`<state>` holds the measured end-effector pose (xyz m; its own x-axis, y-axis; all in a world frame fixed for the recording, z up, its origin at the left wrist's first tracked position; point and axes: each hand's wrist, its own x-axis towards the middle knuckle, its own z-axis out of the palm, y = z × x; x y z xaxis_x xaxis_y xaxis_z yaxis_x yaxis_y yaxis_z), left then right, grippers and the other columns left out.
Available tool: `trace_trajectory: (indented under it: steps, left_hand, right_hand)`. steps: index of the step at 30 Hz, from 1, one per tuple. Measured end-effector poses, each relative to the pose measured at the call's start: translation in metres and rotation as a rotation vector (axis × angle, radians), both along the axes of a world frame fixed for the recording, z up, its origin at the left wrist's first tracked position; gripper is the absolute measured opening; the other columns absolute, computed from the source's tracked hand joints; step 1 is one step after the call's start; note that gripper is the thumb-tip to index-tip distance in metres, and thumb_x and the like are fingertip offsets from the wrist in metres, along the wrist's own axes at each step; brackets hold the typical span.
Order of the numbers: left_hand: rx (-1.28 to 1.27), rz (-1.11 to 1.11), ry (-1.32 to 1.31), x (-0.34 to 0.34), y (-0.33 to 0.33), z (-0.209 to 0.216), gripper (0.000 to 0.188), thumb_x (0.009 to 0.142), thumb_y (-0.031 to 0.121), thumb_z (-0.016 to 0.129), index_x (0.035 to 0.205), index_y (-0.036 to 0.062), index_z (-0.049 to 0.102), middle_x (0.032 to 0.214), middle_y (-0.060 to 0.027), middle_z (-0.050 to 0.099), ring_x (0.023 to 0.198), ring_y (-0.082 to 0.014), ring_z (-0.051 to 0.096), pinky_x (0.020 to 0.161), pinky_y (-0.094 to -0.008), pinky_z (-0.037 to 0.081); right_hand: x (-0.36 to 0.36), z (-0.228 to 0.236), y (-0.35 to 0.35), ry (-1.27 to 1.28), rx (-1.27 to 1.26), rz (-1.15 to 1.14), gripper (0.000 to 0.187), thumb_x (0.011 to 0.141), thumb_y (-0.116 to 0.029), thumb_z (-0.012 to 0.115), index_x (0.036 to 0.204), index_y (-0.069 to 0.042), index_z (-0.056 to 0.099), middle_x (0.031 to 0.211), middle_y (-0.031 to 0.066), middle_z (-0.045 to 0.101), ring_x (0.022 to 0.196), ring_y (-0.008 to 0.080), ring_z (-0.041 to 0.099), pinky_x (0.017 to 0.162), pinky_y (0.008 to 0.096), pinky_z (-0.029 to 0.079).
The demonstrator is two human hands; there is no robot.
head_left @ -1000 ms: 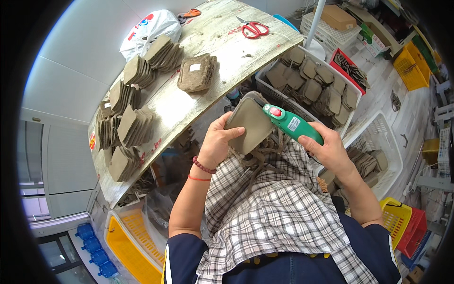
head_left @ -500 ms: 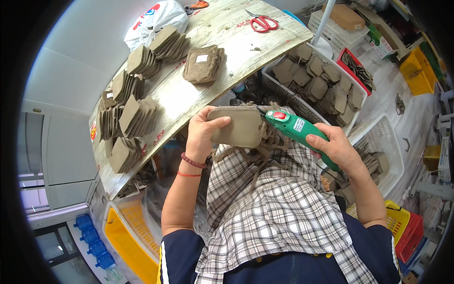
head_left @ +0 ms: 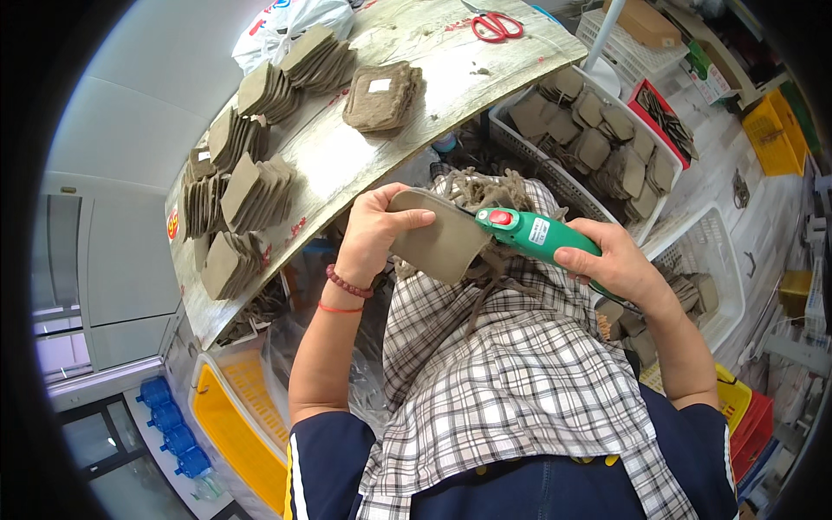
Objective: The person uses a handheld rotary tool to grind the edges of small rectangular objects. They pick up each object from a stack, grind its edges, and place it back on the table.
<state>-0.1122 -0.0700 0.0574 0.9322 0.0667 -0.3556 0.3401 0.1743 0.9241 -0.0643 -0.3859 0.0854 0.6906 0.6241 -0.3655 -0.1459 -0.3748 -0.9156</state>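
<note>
My left hand [head_left: 374, 234] grips a grey-brown pad with rounded corners [head_left: 440, 241], thumb on top and fingers underneath. In my right hand [head_left: 614, 264] is a green electric fabric cutter [head_left: 544, 236] with a red switch. Its head meets the pad's right edge; the blade itself is mostly hidden there. Shaggy brown offcuts [head_left: 501, 186] lie over my lap behind and beneath the pad, on the checked apron [head_left: 511, 364].
On the table [head_left: 347, 178] at the left stand several stacks of similar pads [head_left: 257, 192], a fluffy pile [head_left: 379, 100] and red-handled scissors [head_left: 497, 26]. A white basket of pads [head_left: 589, 139] sits beyond my lap. At lower left is a yellow crate [head_left: 227, 433].
The pad has turned clockwise in my left hand, its right side now lower. The cutter has shifted slightly left and lies more level. My view has moved a little.
</note>
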Motion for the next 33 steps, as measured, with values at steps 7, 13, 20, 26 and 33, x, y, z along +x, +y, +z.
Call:
trace_trajectory:
  steps: [7,13,20,26,33]
  left_hand:
    - [0.072,-0.169,0.002,-0.006,0.000,0.003,0.027,0.074,-0.002,0.075,0.096,0.0028,0.061,0.086,-0.0025,0.066,0.078,-0.0095,0.063,0.072,-0.0238,0.052]
    - [0.185,-0.270,-0.017,-0.014,0.005,0.014,0.048,0.071,-0.003,0.076,0.115,0.0018,0.056,0.098,-0.0037,0.064,0.086,-0.0095,0.061,0.079,-0.0244,0.051]
    - [0.270,-0.132,-0.048,-0.053,0.046,0.013,0.067,0.073,0.000,0.074,0.135,0.0058,0.049,0.110,-0.0029,0.057,0.096,-0.0111,0.054,0.086,-0.0248,0.043]
    - [0.166,0.895,-0.347,-0.159,0.255,0.026,0.026,0.088,0.005,0.064,0.113,0.0000,0.057,0.101,-0.0124,0.066,0.089,-0.0204,0.065,0.082,-0.0328,0.055]
    - [2.001,1.016,0.076,-0.115,0.271,0.009,0.042,0.077,0.013,0.071,0.117,0.0061,0.061,0.105,-0.0118,0.063,0.109,-0.0296,0.054,0.099,-0.0420,0.037]
  right_hand:
    - [-0.006,0.001,0.019,0.003,0.041,0.000,0.036,0.087,-0.033,0.069,0.099,0.001,0.063,0.067,-0.0013,0.054,0.058,0.0054,0.048,0.053,0.0227,0.040]
    - [-0.004,0.005,0.039,0.012,0.056,0.058,0.035,0.087,-0.033,0.069,0.098,0.001,0.063,0.068,-0.0002,0.056,0.060,0.0054,0.050,0.053,0.0229,0.041]
    - [-0.010,-0.008,0.064,0.049,0.091,0.043,0.036,0.087,-0.031,0.067,0.104,0.001,0.063,0.078,0.0013,0.060,0.064,0.0068,0.055,0.056,0.0229,0.045]
    - [-0.002,-0.010,0.026,0.021,0.136,-0.103,0.036,0.090,-0.034,0.065,0.095,0.001,0.060,0.072,0.0004,0.053,0.059,0.0075,0.051,0.051,0.0231,0.041]
    - [0.000,-0.015,0.012,0.013,0.100,-0.187,0.034,0.091,-0.033,0.064,0.097,0.000,0.060,0.069,0.0025,0.057,0.058,0.0076,0.051,0.053,0.0226,0.042]
